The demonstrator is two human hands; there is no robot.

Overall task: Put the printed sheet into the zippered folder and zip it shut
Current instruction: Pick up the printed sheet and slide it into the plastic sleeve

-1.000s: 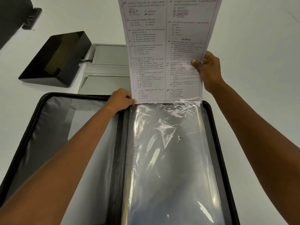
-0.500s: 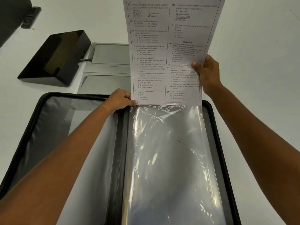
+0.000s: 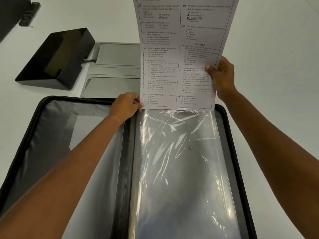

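Observation:
The printed sheet [image 3: 179,54], covered in two columns of small text, stands upright above the far edge of the open zippered folder [image 3: 43,144]. Its bottom edge meets the mouth of a clear plastic sleeve [image 3: 179,169] that fills the folder's right half. My right hand [image 3: 222,78] grips the sheet's right edge, thumb on the front. My left hand [image 3: 126,106] pinches the sleeve's top left corner beside the sheet's lower left corner. The folder's left half shows grey lining and a black zipper rim.
A black angled box [image 3: 57,59] lies on the white table [image 3: 276,49] at the far left. Grey flat trays [image 3: 114,66] sit behind the folder. A dark object [image 3: 13,12] fills the top left corner.
The sheet and my right hand have dropped slightly, bringing the sheet's bottom edge to the sleeve's mouth. My left hand has stayed at the sleeve's corner.

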